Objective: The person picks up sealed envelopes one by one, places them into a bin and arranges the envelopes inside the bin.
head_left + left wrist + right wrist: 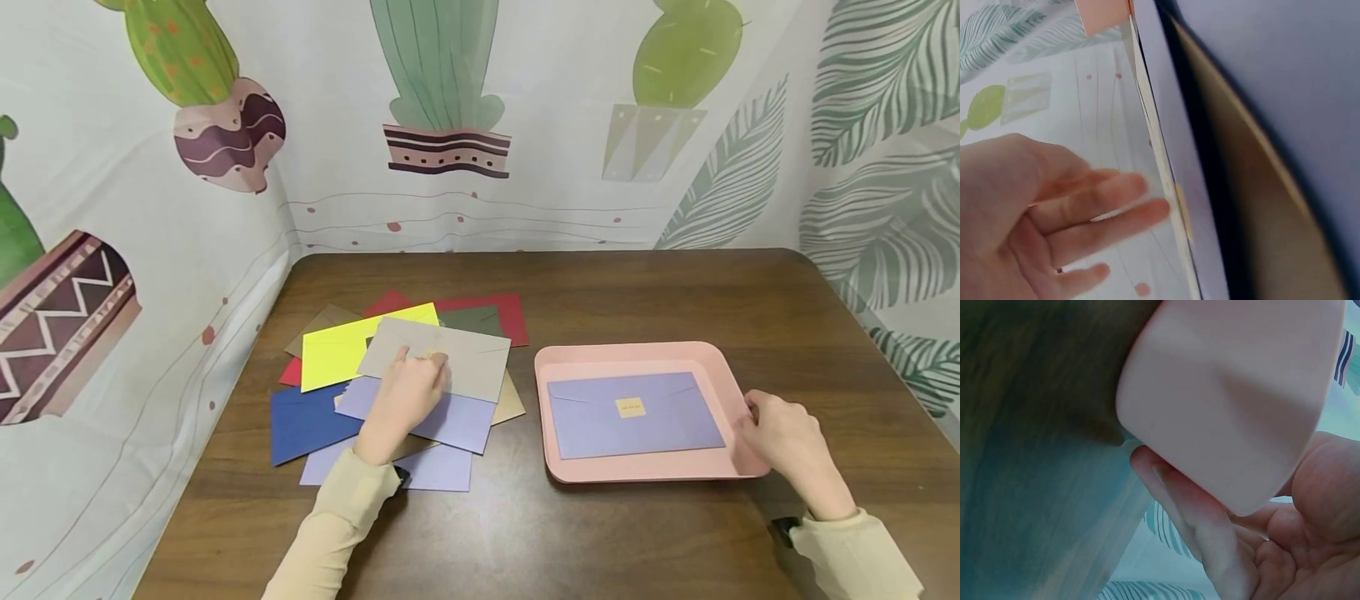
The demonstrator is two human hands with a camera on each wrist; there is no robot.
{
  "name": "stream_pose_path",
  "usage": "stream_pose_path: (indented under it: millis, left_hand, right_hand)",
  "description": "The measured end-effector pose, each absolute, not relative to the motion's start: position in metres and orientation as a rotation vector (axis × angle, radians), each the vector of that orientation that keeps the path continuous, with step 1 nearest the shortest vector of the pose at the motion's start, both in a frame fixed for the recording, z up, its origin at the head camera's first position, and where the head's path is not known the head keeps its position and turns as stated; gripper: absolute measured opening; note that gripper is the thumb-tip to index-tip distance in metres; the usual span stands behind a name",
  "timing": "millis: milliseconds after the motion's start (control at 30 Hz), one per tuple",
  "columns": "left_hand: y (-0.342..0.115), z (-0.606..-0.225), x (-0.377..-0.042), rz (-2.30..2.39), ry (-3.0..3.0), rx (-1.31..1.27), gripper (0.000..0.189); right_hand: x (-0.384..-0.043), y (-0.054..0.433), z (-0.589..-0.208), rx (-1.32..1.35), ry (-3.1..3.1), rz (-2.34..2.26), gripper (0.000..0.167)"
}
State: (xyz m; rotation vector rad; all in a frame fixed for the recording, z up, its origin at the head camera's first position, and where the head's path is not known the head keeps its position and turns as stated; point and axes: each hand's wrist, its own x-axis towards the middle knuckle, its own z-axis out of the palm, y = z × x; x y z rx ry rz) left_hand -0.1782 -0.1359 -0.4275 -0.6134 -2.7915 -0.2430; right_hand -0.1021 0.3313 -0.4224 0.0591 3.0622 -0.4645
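Note:
My left hand reaches over a loose pile of envelopes, its fingertips at the light grey envelope on top. In the left wrist view its fingers are fairly straight, close to the envelope edges. Under the grey one lies a lavender envelope. My right hand grips the right end of a pink tray, fingers under the tray's edge in the right wrist view. A lavender envelope with a small yellow label lies flat in the tray.
Around the pile lie a yellow envelope, a navy envelope, a red envelope, a dark green envelope and a tan envelope. All rest on a brown wooden table, backed by a cactus-print cloth.

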Motion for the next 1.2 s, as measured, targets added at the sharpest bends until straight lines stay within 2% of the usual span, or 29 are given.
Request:
stream_pose_path:
  millis: [100,300,400,567,667,833,1067,1200]
  left_hand:
    - [-0.145,-0.429,-0.19,-0.42,-2.793,-0.527,0.015]
    - [-0.171,-0.433,-0.211,-0.548,-2.884,-0.146,0.026]
    - [-0.18,-0.434,-0.217,-0.605,-2.939,0.018,0.04]
    - [-0.189,-0.437,-0.221,-0.695,-3.014,0.236,0.076]
    - [-0.191,-0.438,-0.223,-0.733,-3.047,0.323,0.086]
    - [-0.194,-0.438,-0.228,-0.816,-3.102,0.38,0.092]
    - [-0.201,-0.433,-0.232,-0.924,-3.191,0.247,0.103]
    - [-0.208,-0.432,-0.231,-0.998,-3.18,0.217,0.103]
  right_hand:
    - [-0.102,0.331,-0.422,0.063,3.066,-0.463,0.008]
    - [-0.102,0.33,-0.423,0.065,3.072,-0.457,0.01]
    - [-0.102,0.33,-0.422,0.069,3.071,-0.456,0.012]
    - [-0.101,0.33,-0.423,0.069,3.072,-0.461,0.011]
    - [-0.101,0.33,-0.423,0.074,3.062,-0.468,0.011]
    - [-0.1,0.33,-0.423,0.078,3.061,-0.471,0.012]
    - [-0.101,0.33,-0.423,0.067,3.073,-0.467,0.01]
    - [-0.101,0.33,-0.423,0.067,3.066,-0.467,0.011]
